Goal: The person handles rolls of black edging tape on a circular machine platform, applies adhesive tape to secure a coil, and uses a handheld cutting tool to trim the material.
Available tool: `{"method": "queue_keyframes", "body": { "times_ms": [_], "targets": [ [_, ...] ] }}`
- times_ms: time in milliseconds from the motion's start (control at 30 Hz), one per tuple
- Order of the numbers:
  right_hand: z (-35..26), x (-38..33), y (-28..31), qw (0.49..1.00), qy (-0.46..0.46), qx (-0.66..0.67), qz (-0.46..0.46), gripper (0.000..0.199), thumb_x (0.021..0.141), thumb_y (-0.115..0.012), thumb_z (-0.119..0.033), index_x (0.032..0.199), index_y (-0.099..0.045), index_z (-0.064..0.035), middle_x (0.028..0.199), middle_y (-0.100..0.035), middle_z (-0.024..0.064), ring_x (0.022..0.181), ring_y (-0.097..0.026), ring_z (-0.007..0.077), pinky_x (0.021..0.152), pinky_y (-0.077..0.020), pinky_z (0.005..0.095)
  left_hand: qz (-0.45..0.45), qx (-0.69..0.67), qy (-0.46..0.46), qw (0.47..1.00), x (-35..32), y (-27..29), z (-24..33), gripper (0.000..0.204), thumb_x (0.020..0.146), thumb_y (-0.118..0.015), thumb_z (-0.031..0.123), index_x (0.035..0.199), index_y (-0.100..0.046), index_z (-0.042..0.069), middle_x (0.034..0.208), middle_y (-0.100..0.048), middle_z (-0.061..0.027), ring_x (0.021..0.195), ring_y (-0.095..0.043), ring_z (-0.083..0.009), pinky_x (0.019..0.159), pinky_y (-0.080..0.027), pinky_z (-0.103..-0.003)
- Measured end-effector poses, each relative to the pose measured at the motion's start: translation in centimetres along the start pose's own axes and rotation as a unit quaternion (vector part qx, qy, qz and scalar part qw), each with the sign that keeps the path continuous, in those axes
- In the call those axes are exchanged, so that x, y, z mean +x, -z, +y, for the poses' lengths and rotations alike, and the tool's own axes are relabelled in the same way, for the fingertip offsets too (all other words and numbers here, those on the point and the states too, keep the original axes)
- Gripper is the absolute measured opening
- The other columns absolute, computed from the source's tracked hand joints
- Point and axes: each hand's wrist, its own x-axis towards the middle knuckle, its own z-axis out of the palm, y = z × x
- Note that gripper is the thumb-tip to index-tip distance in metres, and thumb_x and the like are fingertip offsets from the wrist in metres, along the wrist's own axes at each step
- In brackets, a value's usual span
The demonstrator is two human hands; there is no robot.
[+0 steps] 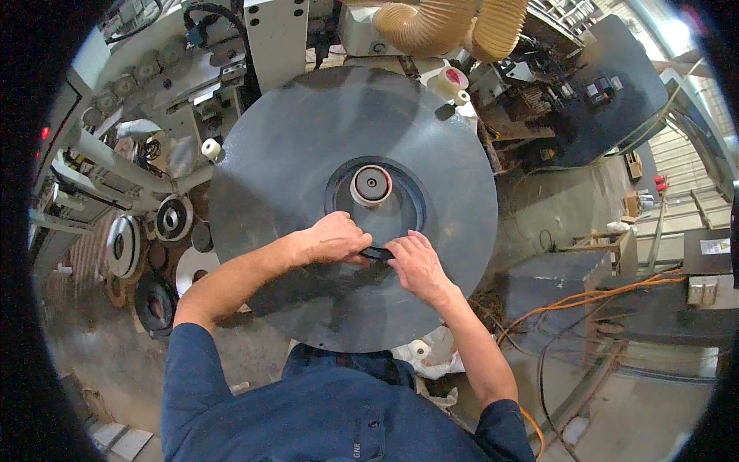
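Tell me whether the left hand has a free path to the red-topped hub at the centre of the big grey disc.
Probably yes. The left hand rests on the big grey disc just below the hub, on a dark ring that the right hand also holds. Nothing lies between.

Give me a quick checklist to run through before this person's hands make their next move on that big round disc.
1. Both hands on the dark strip: ok, left hand and right hand meet on it.
2. Strip lying along the dark ring: cannot tell, hands cover it.
3. Grey disc bare of loose items: ok.
4. Hub uncovered: ok.
5. Disc at rest: cannot tell.
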Motion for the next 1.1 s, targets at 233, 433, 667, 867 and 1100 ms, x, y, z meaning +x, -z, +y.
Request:
{"method": "queue_keyframes", "body": {
  "times_ms": [233, 433, 667, 867, 1100],
  "targets": [
    [3.3, -1.6, -3.2, 0.997, 0.065, -0.023, 0.042, 0.036, 0.078, -0.071, -0.012, 0.112, -0.061, -0.0042, 0.106, -0.061, 0.0109, 0.105, -0.058, 0.0323, 0.099, -0.0431, 0.0463, 0.193, 0.029, 0.083, 0.977, 0.0, -3.1, 3.6, 0.045, 0.076, -0.073, 0.044, 0.099, -0.061, 0.007, 0.101, -0.057, -0.0087, 0.102, -0.054, -0.0277, 0.088, -0.043, -0.043],
    [2.9, -3.2, -4.0, 0.983, 0.029, -0.005, 0.179, 0.038, 0.071, -0.077, -0.012, 0.106, -0.062, -0.0072, 0.102, -0.059, 0.0067, 0.097, -0.056, 0.0292, 0.087, -0.0443, 0.0422, 0.263, 0.023, 0.189, 0.946, 1.0, -5.8, 7.5, 0.044, 0.077, -0.075, 0.029, 0.117, -0.064, 0.013, 0.101, -0.056, -0.0073, 0.099, -0.054, -0.0280, 0.090, -0.043, -0.043],
    [5.1, -4.2, -4.4, 0.981, 0.059, 0.013, 0.184, 0.015, 0.080, -0.068, -0.013, 0.092, -0.059, -0.0097, 0.083, -0.055, 0.0064, 0.082, -0.056, 0.0263, 0.074, -0.0433, 0.0405, 0.244, 0.032, 0.235, 0.940, 1.8, -5.5, 8.3, 0.039, 0.083, -0.070, 0.034, 0.120, -0.066, 0.020, 0.097, -0.054, -0.0056, 0.096, -0.053, -0.0273, 0.090, -0.042, -0.042],
    [8.3, -7.9, -3.3, 0.990, 0.054, 0.045, 0.123, 0.011, 0.080, -0.063, -0.008, 0.090, -0.060, -0.0072, 0.085, -0.055, 0.0114, 0.084, -0.055, 0.0323, 0.075, -0.0438, 0.0430, 0.262, 0.022, 0.216, 0.940, 1.7, -6.0, 8.0, 0.034, 0.082, -0.072, 0.036, 0.112, -0.066, 0.022, 0.091, -0.051, -0.0030, 0.092, -0.051, -0.0236, 0.089, -0.041, -0.040],
    [15.6, -15.1, 1.7, 0.993, -0.012, -0.007, 0.118, 0.011, 0.078, -0.066, -0.006, 0.089, -0.063, -0.0072, 0.085, -0.059, 0.0104, 0.087, -0.057, 0.0319, 0.078, -0.0444, 0.0431, 0.267, 0.007, 0.190, 0.945, 1.6, -6.3, 7.3, 0.033, 0.086, -0.067, 0.040, 0.113, -0.067, 0.021, 0.090, -0.050, -0.0042, 0.090, -0.050, -0.0257, 0.086, -0.040, -0.041]
  ]
}}
